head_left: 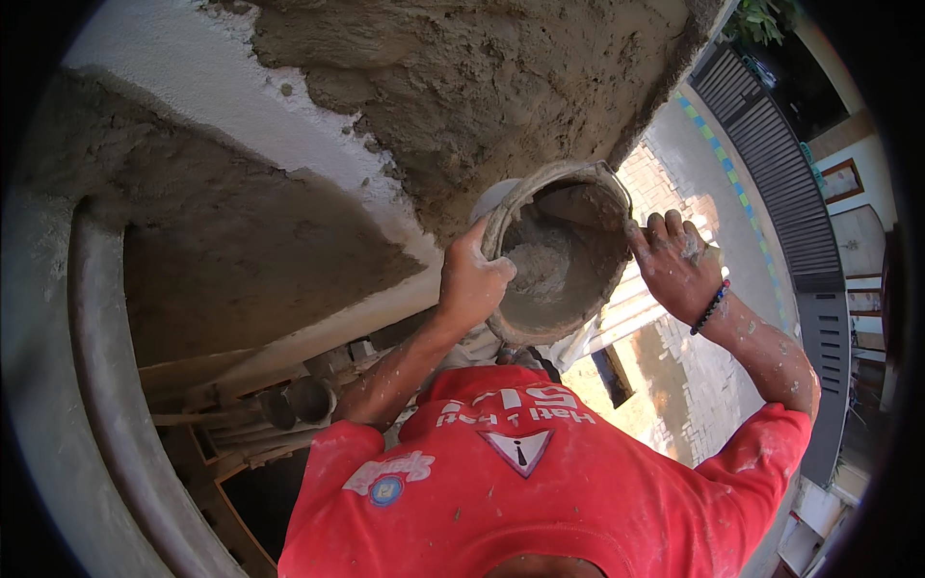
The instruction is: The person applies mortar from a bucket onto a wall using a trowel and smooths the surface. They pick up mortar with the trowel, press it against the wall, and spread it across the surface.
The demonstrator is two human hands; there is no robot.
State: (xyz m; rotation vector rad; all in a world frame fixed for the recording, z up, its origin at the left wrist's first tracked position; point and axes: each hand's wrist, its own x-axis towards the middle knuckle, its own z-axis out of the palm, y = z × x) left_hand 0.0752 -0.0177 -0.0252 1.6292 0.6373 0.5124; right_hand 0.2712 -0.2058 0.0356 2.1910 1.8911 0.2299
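A mortar-crusted bucket (pixel 525 330) is tilted in front of my chest with its mouth toward me. Wet grey mortar (pixel 538 270) lies inside it and coats the walls. My left hand (pixel 472 276) is closed over the left rim, thumb on the inner side. At the right rim, beside the wire handle, my right hand (pixel 677 262) has its thumb against the bucket and its fingers bent; its exact hold is partly hidden. Behind the bucket's upper left shows part of a pale rounded object (pixel 493 197). Both hands are spotted with mortar.
Rough wet plaster (pixel 482 87) covers the surface ahead, beside a whitish band (pixel 193 77). Dark buckets (pixel 308 398) and poles stand low at left. Far below on the right lie paving (pixel 689 385), a road and a dark metal gate (pixel 771 164).
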